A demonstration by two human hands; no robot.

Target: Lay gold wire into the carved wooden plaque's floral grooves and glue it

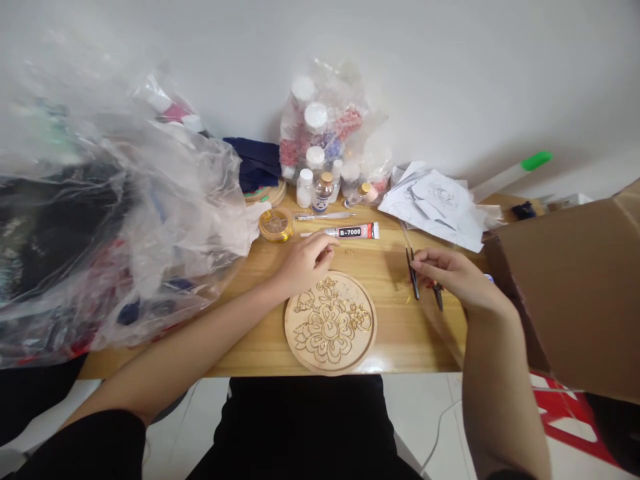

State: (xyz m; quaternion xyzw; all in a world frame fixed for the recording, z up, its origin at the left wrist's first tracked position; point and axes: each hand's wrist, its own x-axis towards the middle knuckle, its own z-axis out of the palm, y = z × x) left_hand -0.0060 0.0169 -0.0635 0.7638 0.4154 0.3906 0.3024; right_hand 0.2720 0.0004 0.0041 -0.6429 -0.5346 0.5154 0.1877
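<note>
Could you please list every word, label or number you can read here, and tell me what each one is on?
"B-7000": on the glue tube lying on the table, just beyond the left hand.
Label on the small cork-topped bottle: too small to read.
On the paper sheets: line drawings only, any wording blurred.
On the tweezers in the right hand: no marking visible.

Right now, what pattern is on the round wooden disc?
The wooden disc carries gold flower outlines on pale wood; head view.

Wooden table bears disc, glue tube (B-7000).
</note>
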